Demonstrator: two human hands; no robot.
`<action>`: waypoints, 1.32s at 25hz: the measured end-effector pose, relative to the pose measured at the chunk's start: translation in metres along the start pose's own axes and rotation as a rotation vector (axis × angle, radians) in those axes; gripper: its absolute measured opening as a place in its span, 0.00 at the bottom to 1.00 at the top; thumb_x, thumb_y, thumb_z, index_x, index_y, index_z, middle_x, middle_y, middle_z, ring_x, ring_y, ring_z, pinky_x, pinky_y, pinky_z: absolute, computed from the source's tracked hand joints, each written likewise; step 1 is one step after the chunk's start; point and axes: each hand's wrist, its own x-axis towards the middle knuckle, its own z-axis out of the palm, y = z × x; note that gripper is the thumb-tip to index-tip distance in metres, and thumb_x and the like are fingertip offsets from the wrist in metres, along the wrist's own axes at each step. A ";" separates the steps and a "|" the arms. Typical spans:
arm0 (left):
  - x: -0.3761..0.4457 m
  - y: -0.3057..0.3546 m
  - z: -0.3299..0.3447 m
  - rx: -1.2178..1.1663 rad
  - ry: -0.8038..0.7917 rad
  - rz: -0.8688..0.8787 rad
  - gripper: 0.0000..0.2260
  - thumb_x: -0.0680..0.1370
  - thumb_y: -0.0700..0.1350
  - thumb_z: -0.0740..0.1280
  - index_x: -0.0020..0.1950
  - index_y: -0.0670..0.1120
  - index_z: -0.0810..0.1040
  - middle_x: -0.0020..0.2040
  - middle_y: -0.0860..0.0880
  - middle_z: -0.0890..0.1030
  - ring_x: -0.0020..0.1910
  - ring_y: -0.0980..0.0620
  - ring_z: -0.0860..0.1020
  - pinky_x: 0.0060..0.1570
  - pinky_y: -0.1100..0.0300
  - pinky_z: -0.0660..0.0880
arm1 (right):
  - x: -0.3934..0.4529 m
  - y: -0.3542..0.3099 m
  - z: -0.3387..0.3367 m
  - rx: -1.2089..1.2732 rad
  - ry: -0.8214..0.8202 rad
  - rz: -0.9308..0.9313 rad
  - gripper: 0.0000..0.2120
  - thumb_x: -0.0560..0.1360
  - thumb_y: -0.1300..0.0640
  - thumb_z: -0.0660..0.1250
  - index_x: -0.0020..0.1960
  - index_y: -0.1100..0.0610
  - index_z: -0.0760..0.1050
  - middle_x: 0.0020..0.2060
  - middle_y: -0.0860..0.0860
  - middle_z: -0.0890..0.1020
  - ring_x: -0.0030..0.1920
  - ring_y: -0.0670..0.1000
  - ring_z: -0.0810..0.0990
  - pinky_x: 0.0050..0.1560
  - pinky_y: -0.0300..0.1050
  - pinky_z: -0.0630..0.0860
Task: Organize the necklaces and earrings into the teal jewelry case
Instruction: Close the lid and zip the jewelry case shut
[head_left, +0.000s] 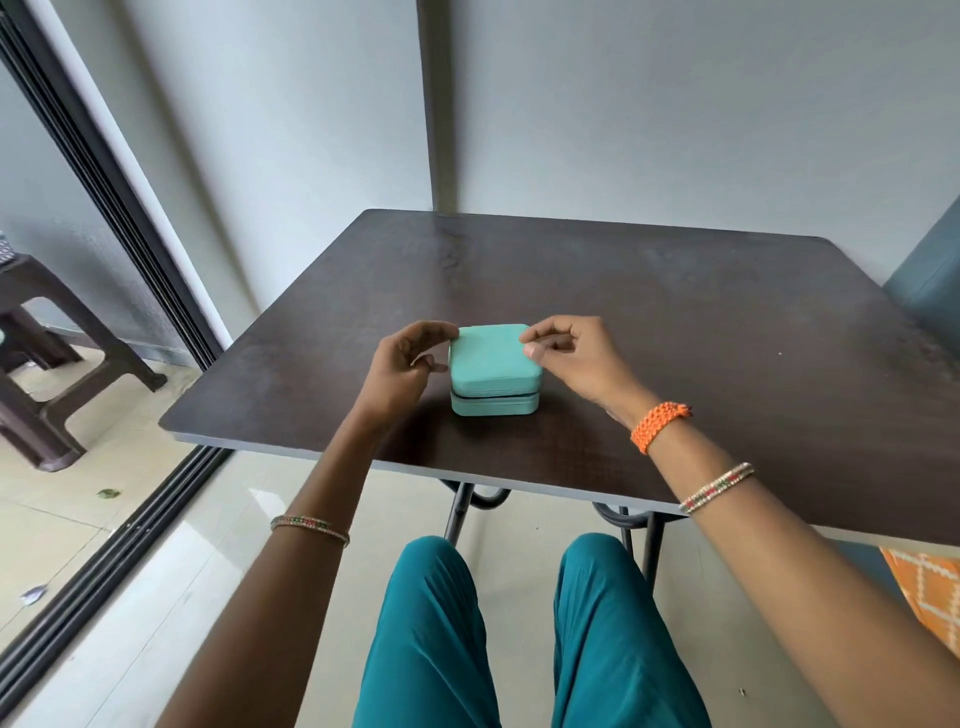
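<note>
Hands frame our closed, square teal fabric jewelry case (493, 369) near the dark wooden table's (675, 332) front edge: left hand (408, 364) loosely curled at its far-left corner, right hand (563, 353) pinching at its far-right corner, probably seeking the zip.

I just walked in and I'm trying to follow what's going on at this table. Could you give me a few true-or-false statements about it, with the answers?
1. The teal jewelry case is closed. True.
2. Necklaces lie spread on the table. False: no loose jewelry shows on it.
3. The left hand and the right hand are at the case's far corners. True.
4. The case stands at the table's far edge. False: it sits near the front edge.
5. An orange bracelet is on the left wrist. False: it is on the right.
</note>
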 end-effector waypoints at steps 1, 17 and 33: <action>0.004 -0.002 0.000 0.007 0.014 -0.036 0.24 0.72 0.20 0.53 0.60 0.39 0.74 0.57 0.45 0.77 0.55 0.60 0.78 0.47 0.66 0.77 | -0.002 -0.001 0.001 -0.095 -0.017 -0.035 0.07 0.72 0.56 0.72 0.49 0.50 0.80 0.51 0.51 0.82 0.51 0.48 0.79 0.56 0.48 0.77; 0.039 -0.015 -0.004 0.576 0.023 -0.068 0.07 0.76 0.40 0.66 0.44 0.41 0.84 0.34 0.44 0.80 0.30 0.61 0.76 0.35 0.68 0.71 | 0.016 -0.011 -0.001 -0.635 -0.403 -0.129 0.42 0.64 0.36 0.73 0.74 0.45 0.62 0.68 0.51 0.68 0.68 0.53 0.64 0.69 0.51 0.63; -0.083 0.014 0.048 0.764 0.244 0.152 0.12 0.72 0.37 0.63 0.28 0.38 0.76 0.23 0.43 0.73 0.25 0.46 0.66 0.29 0.55 0.68 | -0.001 -0.017 0.017 -0.656 -0.201 -0.099 0.45 0.62 0.33 0.72 0.73 0.52 0.65 0.60 0.56 0.72 0.64 0.56 0.69 0.64 0.50 0.67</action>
